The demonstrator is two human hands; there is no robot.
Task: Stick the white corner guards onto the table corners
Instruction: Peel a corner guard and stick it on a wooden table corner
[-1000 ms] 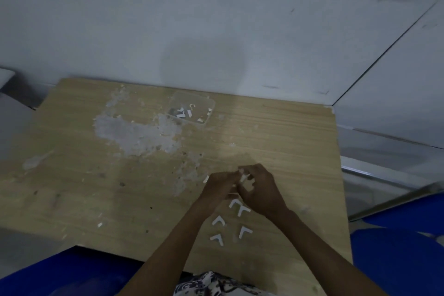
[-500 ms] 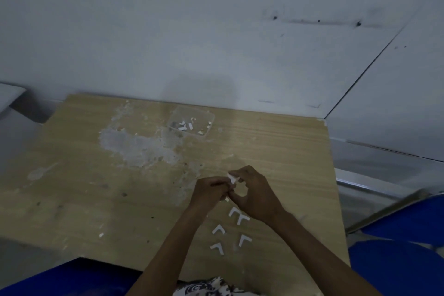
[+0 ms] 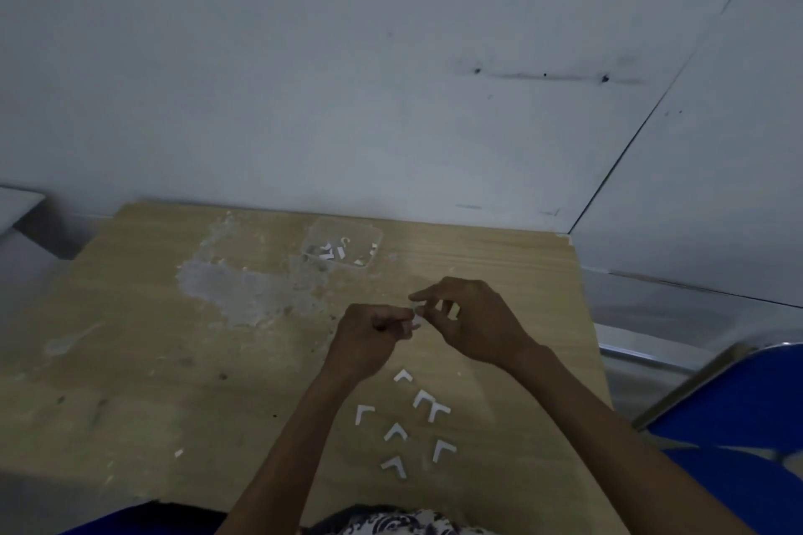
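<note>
Head view: we noted seven white corner guards [image 3: 403, 375] loose on the wooden table [image 3: 130, 361] nr its front edge, small flat L-shapes, apexes mostly facing the wall, arms splayed toward us. Left hand [image 3: 369, 337] & right hand [image 3: 471, 321] met above them, fingers curled, pinching a small white piece [image 3: 417, 319] betw. fingertips; its shape & orientation we couldn't tell.

Low in the middle of the frame, the left hand [image 3: 369, 334] and right hand [image 3: 473, 321] meet above the wooden table [image 3: 130, 361], both pinching one small white corner guard [image 3: 417, 319] between their fingertips. Just below them, seven loose corner guards [image 3: 402, 421] lie scattered on the wood. Toward the table's upper edge sits a clear tray [image 3: 343, 241] holding white scraps.
</note>
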